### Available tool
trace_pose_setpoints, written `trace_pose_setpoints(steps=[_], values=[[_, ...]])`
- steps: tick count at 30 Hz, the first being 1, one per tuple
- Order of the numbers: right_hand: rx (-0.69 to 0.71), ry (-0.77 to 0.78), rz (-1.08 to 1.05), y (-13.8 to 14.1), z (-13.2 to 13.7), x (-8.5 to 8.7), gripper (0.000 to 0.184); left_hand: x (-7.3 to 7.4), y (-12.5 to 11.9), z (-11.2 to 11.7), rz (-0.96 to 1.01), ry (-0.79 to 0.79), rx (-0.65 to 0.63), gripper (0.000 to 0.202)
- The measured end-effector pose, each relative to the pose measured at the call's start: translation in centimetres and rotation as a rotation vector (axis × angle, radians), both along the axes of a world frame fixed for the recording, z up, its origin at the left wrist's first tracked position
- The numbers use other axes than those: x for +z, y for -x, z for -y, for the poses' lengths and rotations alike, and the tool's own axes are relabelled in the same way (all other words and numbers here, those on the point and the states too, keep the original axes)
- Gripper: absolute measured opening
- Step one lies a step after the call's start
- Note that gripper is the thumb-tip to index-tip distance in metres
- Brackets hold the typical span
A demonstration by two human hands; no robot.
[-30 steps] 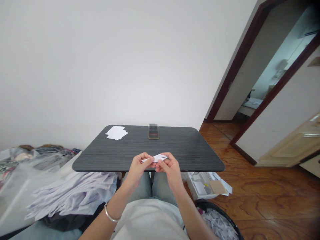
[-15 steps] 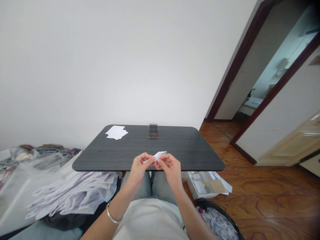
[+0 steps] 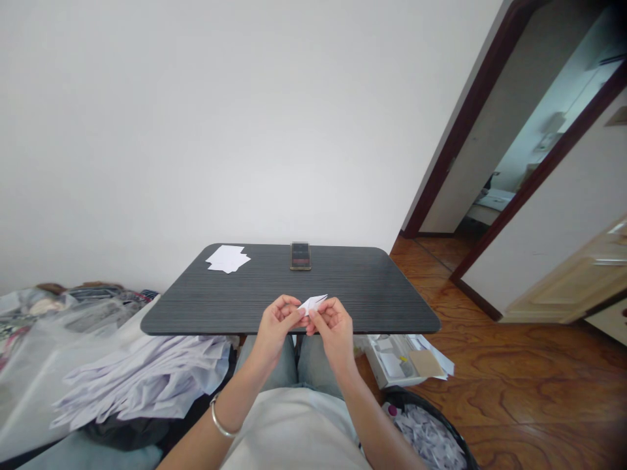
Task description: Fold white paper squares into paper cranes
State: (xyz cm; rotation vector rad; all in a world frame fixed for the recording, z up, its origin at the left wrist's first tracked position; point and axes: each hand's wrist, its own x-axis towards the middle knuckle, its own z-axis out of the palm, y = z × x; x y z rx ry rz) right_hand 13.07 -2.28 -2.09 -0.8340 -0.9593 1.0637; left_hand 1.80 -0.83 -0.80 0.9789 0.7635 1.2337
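A small folded piece of white paper (image 3: 313, 302) is pinched between my left hand (image 3: 277, 324) and my right hand (image 3: 331, 328), just above the near edge of the dark striped table (image 3: 372, 294). Both hands are closed on it with fingertips together, and one pointed end sticks up to the right. A silver bangle sits on my left wrist. A few loose white paper sheets (image 3: 227, 258) lie at the table's far left, and a phone (image 3: 300, 255) stands at the far middle.
A heap of crumpled white paper (image 3: 142, 382) lies on the left beside my legs. A box with cards (image 3: 404, 360) sits on the wooden floor to the right, and a black bin of paper scraps (image 3: 431, 437) is at lower right. An open doorway is at right.
The paper went from lying stretched flat between my hands to a shorter shape with its point raised. My hands drew closer together.
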Motion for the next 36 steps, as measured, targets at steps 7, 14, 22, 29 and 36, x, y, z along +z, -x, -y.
trace_pose_setpoints(steps=[7, 14, 22, 29, 36], values=[[0.087, -0.016, -0.031, 0.0, 0.0, -0.2, 0.020, 0.7, -0.3, 0.5, -0.035, -0.081, 0.054, 0.021], [0.111, -0.012, 0.034, -0.2, 0.2, 0.0, 0.019, 1.2, -0.3, 0.9, -0.096, -0.106, 0.072, 0.021], [0.065, -0.043, 0.055, -0.3, 0.5, 0.3, 0.021, 1.2, -0.2, 1.0, -0.136, -0.111, 0.032, 0.023], [0.106, -0.037, 0.037, -0.4, 0.4, 0.0, 0.021, 0.9, 0.2, 0.9, -0.250, -0.214, 0.022, 0.021], [0.120, -0.035, 0.022, -1.5, -0.1, 0.3, 0.026, 1.5, 1.0, 0.2, -0.303, -0.231, -0.100, 0.026]])
